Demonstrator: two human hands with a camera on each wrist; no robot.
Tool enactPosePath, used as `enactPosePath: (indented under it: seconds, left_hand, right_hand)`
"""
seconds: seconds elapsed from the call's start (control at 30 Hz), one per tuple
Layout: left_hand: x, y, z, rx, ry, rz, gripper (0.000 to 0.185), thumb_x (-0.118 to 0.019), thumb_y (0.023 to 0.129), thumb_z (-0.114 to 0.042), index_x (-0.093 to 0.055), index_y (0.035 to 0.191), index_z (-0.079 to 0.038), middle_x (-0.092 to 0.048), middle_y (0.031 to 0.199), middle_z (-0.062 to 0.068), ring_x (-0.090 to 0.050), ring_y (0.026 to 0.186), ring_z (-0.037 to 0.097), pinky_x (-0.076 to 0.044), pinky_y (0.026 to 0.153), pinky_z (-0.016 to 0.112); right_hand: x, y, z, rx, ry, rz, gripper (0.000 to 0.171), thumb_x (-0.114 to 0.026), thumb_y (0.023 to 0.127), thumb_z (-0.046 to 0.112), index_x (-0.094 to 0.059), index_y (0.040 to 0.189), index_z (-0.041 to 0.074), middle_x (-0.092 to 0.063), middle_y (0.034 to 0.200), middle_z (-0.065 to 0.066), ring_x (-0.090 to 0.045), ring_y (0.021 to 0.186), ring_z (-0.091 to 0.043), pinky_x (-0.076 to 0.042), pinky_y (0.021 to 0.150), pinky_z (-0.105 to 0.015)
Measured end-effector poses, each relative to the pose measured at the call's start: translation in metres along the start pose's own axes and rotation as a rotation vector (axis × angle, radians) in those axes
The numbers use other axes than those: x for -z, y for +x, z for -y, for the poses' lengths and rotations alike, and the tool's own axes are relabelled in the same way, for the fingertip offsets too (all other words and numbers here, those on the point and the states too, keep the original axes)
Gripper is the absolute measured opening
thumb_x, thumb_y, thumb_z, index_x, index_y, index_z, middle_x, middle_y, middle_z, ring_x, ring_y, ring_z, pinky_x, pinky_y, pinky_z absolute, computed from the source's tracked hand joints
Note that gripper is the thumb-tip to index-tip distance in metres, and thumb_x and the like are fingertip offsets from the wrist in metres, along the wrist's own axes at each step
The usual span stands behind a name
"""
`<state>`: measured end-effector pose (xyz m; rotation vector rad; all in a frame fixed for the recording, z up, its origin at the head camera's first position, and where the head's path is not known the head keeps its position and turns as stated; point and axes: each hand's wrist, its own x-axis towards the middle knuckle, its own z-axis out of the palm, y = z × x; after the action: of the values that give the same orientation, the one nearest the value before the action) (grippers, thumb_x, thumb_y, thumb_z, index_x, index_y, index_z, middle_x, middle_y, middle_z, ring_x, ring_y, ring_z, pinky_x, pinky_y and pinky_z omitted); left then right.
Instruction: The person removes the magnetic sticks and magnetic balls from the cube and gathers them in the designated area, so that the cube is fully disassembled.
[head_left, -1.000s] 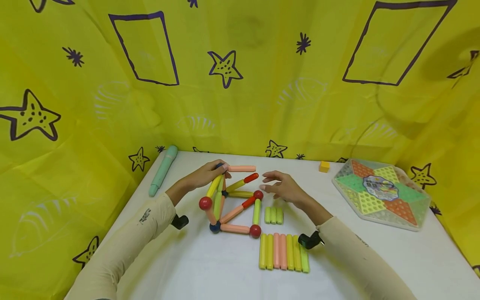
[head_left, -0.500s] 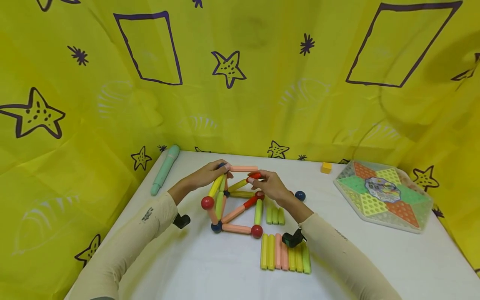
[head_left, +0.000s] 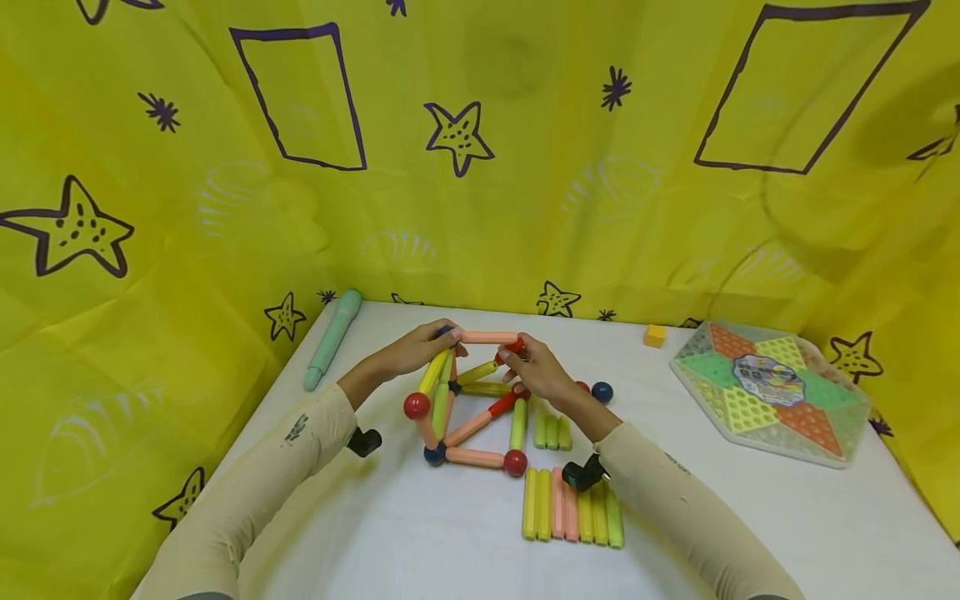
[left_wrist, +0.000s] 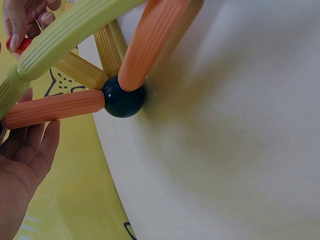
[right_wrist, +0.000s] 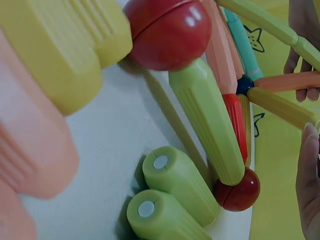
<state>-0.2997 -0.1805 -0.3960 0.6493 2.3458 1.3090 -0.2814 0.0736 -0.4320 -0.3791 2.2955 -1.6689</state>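
Note:
A frame of magnetic sticks and balls stands on the white table, with a red ball (head_left: 417, 406) and a blue ball (head_left: 435, 453) at its left. My left hand (head_left: 412, 350) grips its top corner, thumb over a dark blue ball (head_left: 446, 332) that is mostly covered. From there a salmon stick (head_left: 487, 337) reaches right. My right hand (head_left: 546, 368) pinches a red stick (head_left: 512, 350) at the upper end of a slanted yellow stick (head_left: 477, 372); the red tip meets the salmon stick's right end. In the left wrist view, fingers (left_wrist: 42, 150) lie under a salmon stick (left_wrist: 55, 107).
Several loose sticks (head_left: 557, 504) lie in a row at the front, with short green sticks (head_left: 552, 432) behind them. A loose blue ball (head_left: 602, 392), an orange cube (head_left: 654, 336) and a hexagonal game board (head_left: 772, 392) are at the right. A teal tube (head_left: 332, 340) lies back left.
My right hand has moved left from beside the frame, taken hold of the red stick and raised it to the salmon stick's end. My left hand keeps its place.

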Motion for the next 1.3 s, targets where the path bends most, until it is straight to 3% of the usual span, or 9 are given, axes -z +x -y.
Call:
enactPosePath:
  seconds: [0.23, 0.33, 0.57, 0.8, 0.9, 1.07, 1.3]
  left_hand:
    - [-0.002, 0.003, -0.001, 0.002, 0.001, 0.011, 0.041, -0.036, 0.11, -0.038, -0.05, 0.125, -0.003, -0.064, 0.125, 0.018, -0.057, 0.127, 0.038, -0.04, 0.112, 0.05]
    - [-0.003, 0.003, -0.001, 0.006, 0.023, 0.015, 0.045, -0.036, 0.11, -0.04, -0.05, 0.129, -0.001, -0.063, 0.127, 0.021, -0.057, 0.126, 0.038, -0.04, 0.111, 0.051]
    - [-0.002, 0.003, 0.001, 0.019, 0.013, -0.01, 0.043, -0.042, 0.108, -0.044, -0.053, 0.132, -0.01, -0.062, 0.129, 0.025, -0.059, 0.122, 0.03, -0.04, 0.11, 0.051]
    - [0.002, 0.002, 0.004, 0.037, -0.072, 0.002, 0.039, -0.046, 0.108, -0.037, -0.052, 0.132, -0.009, -0.059, 0.132, 0.026, -0.056, 0.121, 0.034, -0.044, 0.099, 0.043]
    - [0.005, -0.001, 0.006, 0.053, -0.108, 0.016, 0.039, -0.047, 0.107, -0.035, -0.051, 0.134, -0.007, -0.059, 0.134, 0.026, -0.056, 0.124, 0.036, -0.045, 0.1, 0.046]
    - [0.009, -0.002, 0.006, 0.06, -0.13, 0.036, 0.041, -0.046, 0.107, -0.035, -0.049, 0.135, -0.004, -0.057, 0.136, 0.027, -0.056, 0.125, 0.035, -0.044, 0.105, 0.051]
    - [0.009, 0.0, 0.005, 0.068, -0.143, 0.054, 0.043, -0.046, 0.108, -0.034, -0.047, 0.135, -0.002, -0.057, 0.135, 0.026, -0.05, 0.13, 0.045, -0.042, 0.109, 0.054]
  right_hand:
    - [0.009, -0.006, -0.003, -0.028, -0.021, -0.002, 0.027, -0.051, 0.106, 0.018, -0.051, 0.126, 0.0, -0.063, 0.121, -0.022, -0.065, 0.077, -0.017, -0.055, 0.064, -0.026]
    - [0.018, -0.013, -0.008, -0.039, -0.051, 0.039, 0.029, -0.053, 0.105, 0.018, -0.049, 0.126, -0.001, -0.062, 0.119, -0.025, -0.064, 0.073, -0.018, -0.054, 0.064, -0.028]
    - [0.046, -0.038, -0.02, -0.007, -0.138, 0.119, 0.042, -0.061, 0.102, 0.022, -0.038, 0.129, 0.001, -0.068, 0.104, -0.022, -0.061, 0.068, -0.021, -0.052, 0.063, -0.032]
    - [0.073, -0.074, -0.031, 0.052, -0.158, 0.062, 0.05, -0.067, 0.098, 0.018, -0.035, 0.133, 0.002, -0.066, 0.082, -0.024, -0.051, 0.056, -0.017, -0.047, 0.054, -0.027]
    - [0.084, -0.088, -0.037, 0.087, -0.168, 0.038, 0.047, -0.066, 0.097, 0.014, -0.037, 0.132, 0.001, -0.066, 0.081, -0.025, -0.052, 0.054, -0.018, -0.047, 0.052, -0.027]
    - [0.1, -0.109, -0.046, 0.072, -0.179, 0.028, 0.053, -0.069, 0.095, 0.014, -0.038, 0.135, -0.001, -0.065, 0.082, -0.023, -0.057, 0.056, -0.026, -0.048, 0.05, -0.029]
    - [0.113, -0.141, -0.061, 0.022, -0.155, 0.173, 0.063, -0.073, 0.092, 0.012, -0.035, 0.139, -0.003, -0.061, 0.087, -0.011, -0.055, 0.057, -0.015, -0.048, 0.05, -0.027]
